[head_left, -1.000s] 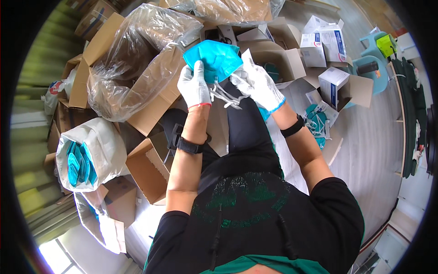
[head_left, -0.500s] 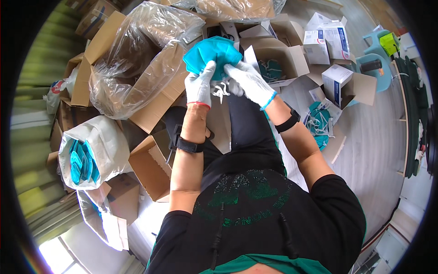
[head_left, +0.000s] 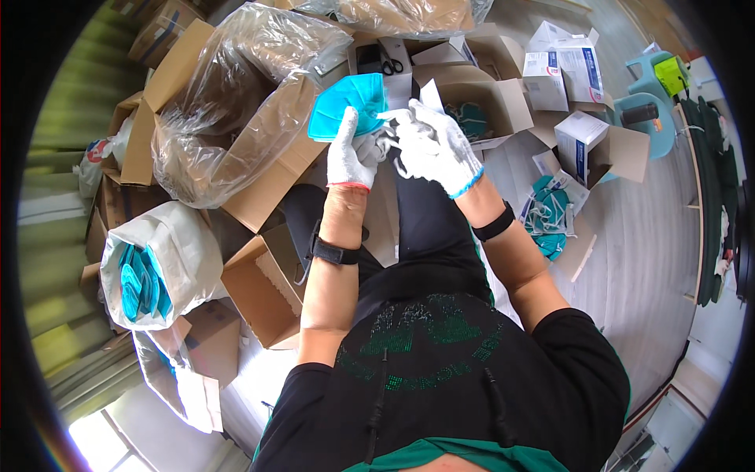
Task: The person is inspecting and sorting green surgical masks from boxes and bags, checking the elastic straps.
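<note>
A teal face mask (head_left: 346,106), folded flat, is gripped by my white-gloved left hand (head_left: 355,153), its thumb lying on the front. Close to the mask's right edge is my right hand (head_left: 436,145), also gloved in white. Its fingers are bent, and the forefinger reaches to the mask. White straps seem to hang between the gloves, but they blend with the fabric, so what the right fingers pinch cannot be made out. Both hands are above my lap, with black bands on the forearms.
Ahead on the left stands a large carton lined with clear plastic (head_left: 228,118). A white sack (head_left: 185,259) holds teal masks. An open brown box (head_left: 263,287) sits by my left leg. Strapped masks (head_left: 550,212) lie in a carton at right. Scissors (head_left: 391,64) rest ahead.
The mask has turned and shifted slightly left, now held by my left hand alone. My right hand has moved off the mask's face to its right edge. The scissors have come into view.
</note>
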{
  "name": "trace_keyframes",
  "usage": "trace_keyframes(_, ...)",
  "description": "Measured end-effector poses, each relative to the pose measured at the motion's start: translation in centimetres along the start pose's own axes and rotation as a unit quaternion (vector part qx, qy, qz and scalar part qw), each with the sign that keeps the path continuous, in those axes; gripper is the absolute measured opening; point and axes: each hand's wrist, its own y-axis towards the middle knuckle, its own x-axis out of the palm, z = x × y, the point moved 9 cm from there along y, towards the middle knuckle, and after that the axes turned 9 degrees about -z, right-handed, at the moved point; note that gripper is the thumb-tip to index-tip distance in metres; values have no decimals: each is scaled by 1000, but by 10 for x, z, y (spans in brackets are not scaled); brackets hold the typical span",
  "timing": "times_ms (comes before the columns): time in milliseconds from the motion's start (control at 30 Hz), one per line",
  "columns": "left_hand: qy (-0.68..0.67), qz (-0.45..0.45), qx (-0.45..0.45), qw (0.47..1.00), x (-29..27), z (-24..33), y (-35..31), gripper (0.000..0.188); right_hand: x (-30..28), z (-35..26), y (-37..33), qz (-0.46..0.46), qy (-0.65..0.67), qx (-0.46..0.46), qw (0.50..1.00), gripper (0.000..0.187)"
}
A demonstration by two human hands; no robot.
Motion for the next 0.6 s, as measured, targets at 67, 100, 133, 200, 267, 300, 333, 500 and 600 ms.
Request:
trace_keyframes(67, 0, -95, -74, 993, 45, -16, -8, 48, -27, -6, 11, -44, 40, -54, 997, 28)
trace_keyframes(100, 11, -111, -63, 992, 37, -18, -4, 53, -28, 1, 19, -84, 126, -39, 988, 27)
trace_keyframes(133, 1, -65, -36, 997, 14, -22, 5, 48, -22, 7, 24, -121, 210, -21, 970, 26)
trace_keyframes(200, 168, 0, 96, 981, 0, -17, 6, 39, 12, -1, 9, -254, 357, 17, 899, 23)
trace_keyframes(267, 206, 20, 38, 978, 1, -36, 0, 29, -32, -9, 13, -63, 127, -97, 985, 20)
trace_keyframes(300, 215, 31, 34, 975, -3, -39, -1, 29, -50, -18, 8, 35, 4, -149, 988, 18)
trace_keyframes(333, 225, 43, 31, 973, -7, -41, -3, 29, -56, -15, 6, 36, 4, -149, 988, 18)
trace_keyframes(500, 256, 17, 12, 967, 11, -31, -21, 24, -95, 5, -16, 27, -108, -53, 992, 26)
trace_keyframes(600, 274, -11, 74, 959, 16, -17, -25, 26, -109, -33, -33, 214, -533, -92, 814, 26)
